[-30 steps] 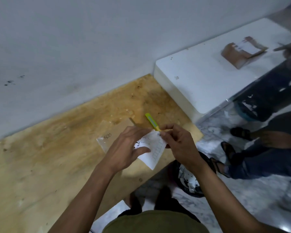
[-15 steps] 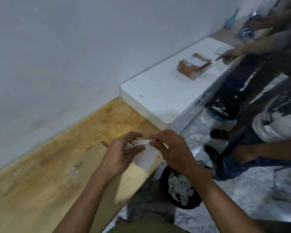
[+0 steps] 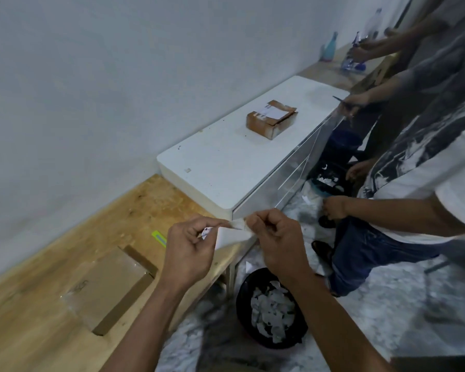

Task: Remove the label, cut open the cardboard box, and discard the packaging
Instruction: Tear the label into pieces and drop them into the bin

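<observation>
Label (image 3: 230, 233) now crumpled between hands, print hidden, cutter (image 3: 159, 238) half-covered

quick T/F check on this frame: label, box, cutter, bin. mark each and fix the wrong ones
1. Both hands, left hand and right hand, pinch the white label between them. True.
2. The flat cardboard box lies on the white table. False: it lies on the wooden tabletop; a different, smaller box sits on the white table.
3. The yellow-green cutter is in the right hand. False: it lies on the wooden tabletop, beyond the flat box.
4. The black bin on the floor holds white paper scraps. True.
5. The bin sits on the wooden tabletop. False: it stands on the floor beside it.
</observation>
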Motion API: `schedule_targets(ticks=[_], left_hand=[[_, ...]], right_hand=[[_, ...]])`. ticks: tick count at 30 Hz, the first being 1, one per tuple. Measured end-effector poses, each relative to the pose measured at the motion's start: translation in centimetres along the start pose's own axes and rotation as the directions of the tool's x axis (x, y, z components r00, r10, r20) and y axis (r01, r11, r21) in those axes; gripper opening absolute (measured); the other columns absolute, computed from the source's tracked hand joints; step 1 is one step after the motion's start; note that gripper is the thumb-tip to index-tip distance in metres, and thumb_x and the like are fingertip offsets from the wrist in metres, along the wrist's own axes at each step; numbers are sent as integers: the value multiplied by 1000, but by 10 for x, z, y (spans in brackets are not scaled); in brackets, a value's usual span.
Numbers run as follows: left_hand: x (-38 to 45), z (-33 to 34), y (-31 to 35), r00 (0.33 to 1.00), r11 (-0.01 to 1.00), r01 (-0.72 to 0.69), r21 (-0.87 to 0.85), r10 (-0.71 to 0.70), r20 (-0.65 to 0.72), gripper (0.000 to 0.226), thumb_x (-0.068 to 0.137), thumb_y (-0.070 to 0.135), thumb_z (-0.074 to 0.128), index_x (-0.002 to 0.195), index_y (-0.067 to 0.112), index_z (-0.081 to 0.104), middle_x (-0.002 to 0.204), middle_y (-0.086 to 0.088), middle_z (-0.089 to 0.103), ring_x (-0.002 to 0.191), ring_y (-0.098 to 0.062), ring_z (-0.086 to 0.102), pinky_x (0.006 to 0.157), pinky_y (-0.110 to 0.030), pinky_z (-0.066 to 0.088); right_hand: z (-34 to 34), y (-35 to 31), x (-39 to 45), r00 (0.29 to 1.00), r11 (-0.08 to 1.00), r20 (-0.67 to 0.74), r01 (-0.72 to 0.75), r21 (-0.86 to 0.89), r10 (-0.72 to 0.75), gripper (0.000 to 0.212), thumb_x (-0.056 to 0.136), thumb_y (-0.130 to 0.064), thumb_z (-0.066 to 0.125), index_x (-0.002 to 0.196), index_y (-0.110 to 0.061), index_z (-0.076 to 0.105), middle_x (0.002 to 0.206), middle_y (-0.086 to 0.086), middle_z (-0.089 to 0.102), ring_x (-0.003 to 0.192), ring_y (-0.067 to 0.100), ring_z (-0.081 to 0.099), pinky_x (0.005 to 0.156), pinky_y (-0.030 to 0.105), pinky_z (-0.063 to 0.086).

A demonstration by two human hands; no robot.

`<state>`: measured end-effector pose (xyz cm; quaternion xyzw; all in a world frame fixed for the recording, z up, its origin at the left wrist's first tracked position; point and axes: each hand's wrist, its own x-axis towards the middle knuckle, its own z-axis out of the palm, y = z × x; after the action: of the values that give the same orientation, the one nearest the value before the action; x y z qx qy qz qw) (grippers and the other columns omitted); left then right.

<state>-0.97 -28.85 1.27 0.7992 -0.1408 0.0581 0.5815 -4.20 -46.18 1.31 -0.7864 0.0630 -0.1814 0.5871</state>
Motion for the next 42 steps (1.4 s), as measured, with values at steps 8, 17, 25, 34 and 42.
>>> schedule_targets(ticks=[8, 17, 25, 34, 42], left_hand=[[-12, 52, 33, 967, 972, 83, -219, -132, -219, 10, 86, 7, 71, 86, 12, 79, 86, -1, 77, 80, -12, 72, 68, -20, 53], [-27, -43, -8, 734, 945, 323, -45, -280, -619, 18, 90, 24, 68, 93, 7, 74, 83, -12, 72, 77, -21, 65, 53, -5, 44], [-17, 31, 9, 963, 963, 172, 209, -119, -243, 19, 96, 27, 58, 105, 20, 74, 99, 8, 72, 85, 0, 63, 64, -16, 46], [-18, 41, 12, 994, 992, 105, 76, -102, -38, 10, 94, 18, 62, 99, 21, 70, 92, 9, 73, 85, -7, 67, 63, -17, 49], [-14, 55, 16, 986, 986, 136, 99, -144, 79, 2, 90, 31, 68, 88, 29, 69, 86, 11, 72, 80, -5, 65, 67, -21, 46]], right_hand=[[-15, -9, -7, 943, 881, -172, -187, 434, 285, 12, 91, -16, 65, 83, -14, 74, 72, -2, 73, 64, 7, 62, 62, 28, 54], [-100, -6, 39, 898, 874, -321, -124, 471, 300, 18, 92, -30, 65, 93, -13, 69, 62, -3, 59, 55, 14, 51, 52, 28, 41], [-16, -33, 12, 989, 996, 146, -26, 82, 14, 16, 90, -13, 66, 101, -19, 77, 90, -10, 76, 79, -2, 68, 68, 13, 52], [-16, 6, 16, 983, 981, 122, 154, -115, -140, 25, 81, -19, 78, 105, -20, 75, 86, -9, 57, 79, -1, 57, 69, 5, 41], [-46, 25, 13, 943, 924, 279, 258, -282, -178, 11, 90, -30, 67, 81, -24, 70, 79, -15, 55, 79, 5, 51, 71, 15, 38]])
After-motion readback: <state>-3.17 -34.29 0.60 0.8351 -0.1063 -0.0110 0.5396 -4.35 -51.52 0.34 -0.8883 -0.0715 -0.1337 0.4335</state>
